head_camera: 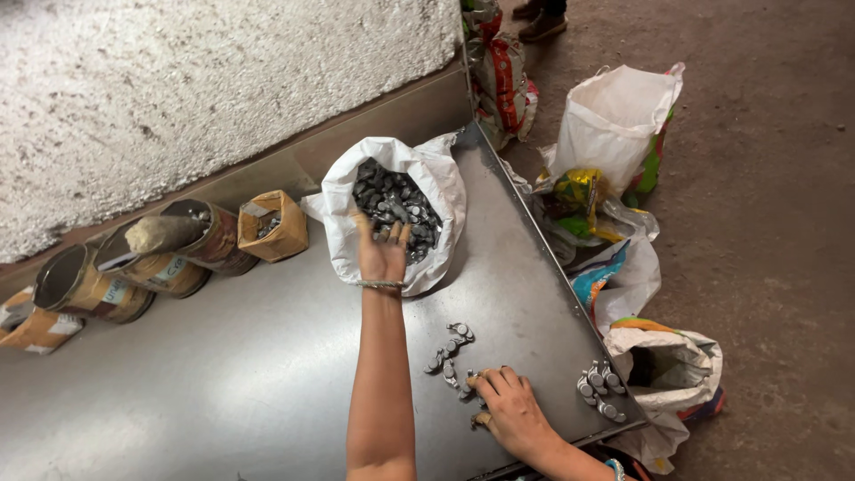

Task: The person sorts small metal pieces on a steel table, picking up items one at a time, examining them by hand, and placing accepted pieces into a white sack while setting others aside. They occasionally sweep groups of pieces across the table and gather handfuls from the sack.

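Head view: your left hand [383,254], fingers loosely curled, digs into the white sack of grey metal parts [396,207] at 12 o'clock, nearer than your flat, empty right hand [509,411].

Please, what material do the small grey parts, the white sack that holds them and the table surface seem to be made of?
The small grey parts look like metal: dull silver with small glints. The white sack looks like woven plastic, matte and creased, its rim rolled down. The table seems to be sheet metal, smooth and softly reflective, with a thin folded edge. The left hand reaches into the sack; the right hand rests on the loose parts.
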